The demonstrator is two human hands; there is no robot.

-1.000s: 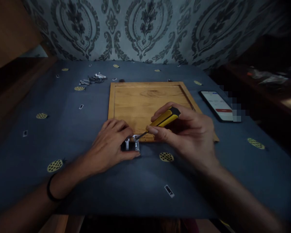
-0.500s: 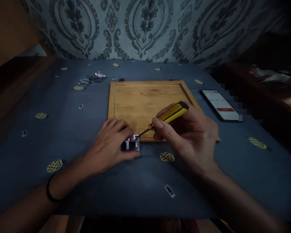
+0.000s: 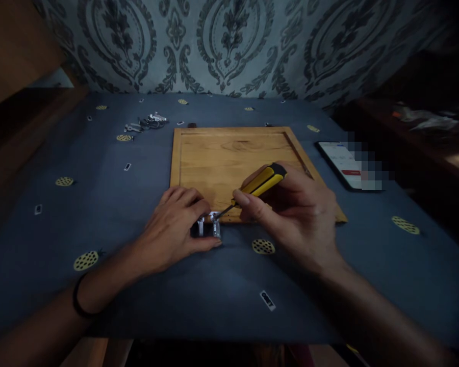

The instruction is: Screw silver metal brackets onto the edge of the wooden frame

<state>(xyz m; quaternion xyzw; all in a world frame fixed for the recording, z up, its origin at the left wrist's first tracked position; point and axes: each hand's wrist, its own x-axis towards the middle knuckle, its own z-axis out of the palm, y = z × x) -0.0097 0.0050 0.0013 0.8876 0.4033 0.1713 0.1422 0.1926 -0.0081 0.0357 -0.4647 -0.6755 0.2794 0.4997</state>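
A wooden cabinet door with a raised frame lies flat on the cloth. At its near edge sits a silver metal hinge, partly covered by my fingers. My left hand is closed around the hinge, thumb at its near end and fingers over the door's edge. My right hand grips a yellow and black screwdriver by its handle, tilted down to the left. The screwdriver's tip touches the hinge plate; whether it sits in a screw is too small to tell.
A blue patterned tablecloth covers the table. Several metal hinges lie in a pile at the back left. A phone with its screen lit rests right of the door. A patterned curtain or wall rises behind.
My right hand and the screwdriver handle have shifted slightly left and down, with the tip still at the hinge. My left hand has stayed in place.
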